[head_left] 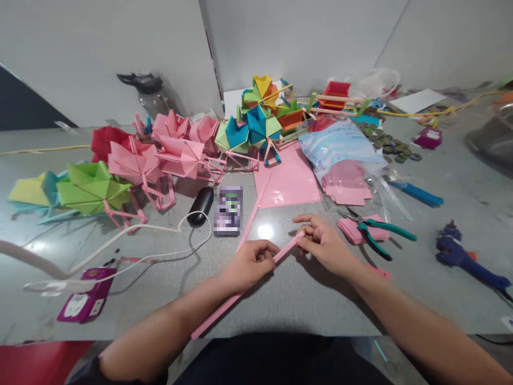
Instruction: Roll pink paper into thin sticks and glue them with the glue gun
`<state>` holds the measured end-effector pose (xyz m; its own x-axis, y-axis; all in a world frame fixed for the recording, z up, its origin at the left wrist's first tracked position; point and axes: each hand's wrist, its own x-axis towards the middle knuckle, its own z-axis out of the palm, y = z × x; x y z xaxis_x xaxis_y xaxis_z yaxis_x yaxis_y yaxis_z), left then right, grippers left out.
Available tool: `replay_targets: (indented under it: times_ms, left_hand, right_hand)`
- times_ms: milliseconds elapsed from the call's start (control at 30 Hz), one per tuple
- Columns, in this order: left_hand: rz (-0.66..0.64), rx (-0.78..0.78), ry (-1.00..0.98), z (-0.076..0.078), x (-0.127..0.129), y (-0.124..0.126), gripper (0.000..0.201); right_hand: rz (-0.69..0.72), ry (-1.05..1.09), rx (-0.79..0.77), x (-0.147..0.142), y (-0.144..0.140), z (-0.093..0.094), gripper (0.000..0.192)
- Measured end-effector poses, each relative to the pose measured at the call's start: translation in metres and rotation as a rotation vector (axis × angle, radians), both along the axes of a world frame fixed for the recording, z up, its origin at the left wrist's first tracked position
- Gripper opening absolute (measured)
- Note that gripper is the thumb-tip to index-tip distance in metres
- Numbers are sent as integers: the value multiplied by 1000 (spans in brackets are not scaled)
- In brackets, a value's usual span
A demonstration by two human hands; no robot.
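Observation:
A narrow pink paper strip [287, 249] is stretched between my two hands above the grey table. My left hand [253, 262] is closed, its thumb and fingers pinching the strip's left part. The strip's other end sits in the pinch of my right hand [320, 243], whose index finger reaches out to the left. Beneath my left hand and forearm, a longer pink strip [218, 319] runs slantwise from the front edge up toward a pink sheet [290, 179]. Right of my right hand lie green-handled pliers [371, 231] on a stack of pink paper pieces [348, 230].
Folded paper models in pink [134, 160], green [92, 187] and other colours line the back and left. A phone [228, 211] and black mouse [201, 206] lie near the middle. A white cable [148, 227] crosses the left side. At right lies a blue glue gun [468, 259].

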<state>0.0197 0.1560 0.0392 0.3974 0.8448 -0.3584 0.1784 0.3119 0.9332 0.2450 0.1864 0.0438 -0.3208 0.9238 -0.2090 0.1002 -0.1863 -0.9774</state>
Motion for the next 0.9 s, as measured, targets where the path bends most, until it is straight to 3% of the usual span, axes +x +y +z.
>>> replay_targets:
  times_ms: [233, 367, 500, 600, 667, 767, 900]
  left_hand:
    - [14, 29, 25, 1, 0, -1, 24]
    - [44, 17, 20, -2, 1, -1, 24]
    - [148, 11, -53, -2, 1, 1, 20]
    - [287, 62, -127, 5, -5, 8, 19]
    - [400, 91, -177, 11, -11, 14, 22]
    - [522, 95, -233, 17, -18, 20, 26]
    - [545, 136, -268, 18, -16, 19, 23]
  right_hand:
    - [-51, 11, -76, 3, 3, -1, 62]
    - [-106, 18, -27, 7, 6, -7, 65]
    - [-176, -62, 156, 13, 11, -16, 43]
    - [-189, -266, 418, 17, 12, -19, 25]
    - [-108, -475, 562, 17, 6, -19, 34]
    - [162, -769, 622, 13, -14, -23, 55]
    - [457, -958, 661, 4, -48, -34, 91]
